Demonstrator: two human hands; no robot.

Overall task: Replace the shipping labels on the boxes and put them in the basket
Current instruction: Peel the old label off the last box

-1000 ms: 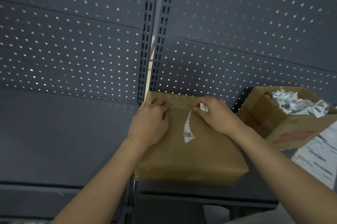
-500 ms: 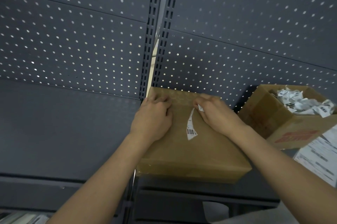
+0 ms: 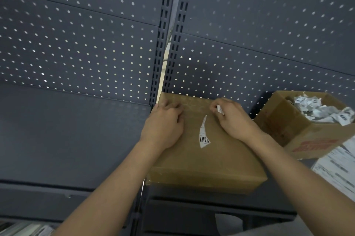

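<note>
Two cardboard boxes stand on the dark grey shelf (image 3: 57,139). The closed box (image 3: 221,162) sits in the middle, its far edge against the perforated back panel (image 3: 76,34). The open box (image 3: 284,120) stands just to its right, tilted slightly.

Both of the person's hands are on the top of the closed box. The left hand (image 3: 165,122) rests at the far left corner. It is closed, with its fingers curled and their tips against the cardboard, and it grips nothing. The right hand (image 3: 234,118) is at the far right of the top. Its thumb and fingers pinch one small white label scrap (image 3: 219,109), which is crumpled and lifted off the surface.

One torn label strip (image 3: 204,136) remains stuck to the middle of the box top, between the two hands. It is narrow at its far end and wider at its near end, where one barcode shows.

The open box holds a heap of crumpled paper scraps (image 3: 322,110), white with black print. They are too tangled to count. On the near side of that box, at the right edge, lies a stack of printed sheets (image 3: 338,168). The print is blurred, and the number of sheets cannot be told.

Two slotted uprights (image 3: 163,43) run side by side down the back panel, and a thin bright gap shows between them.
</note>
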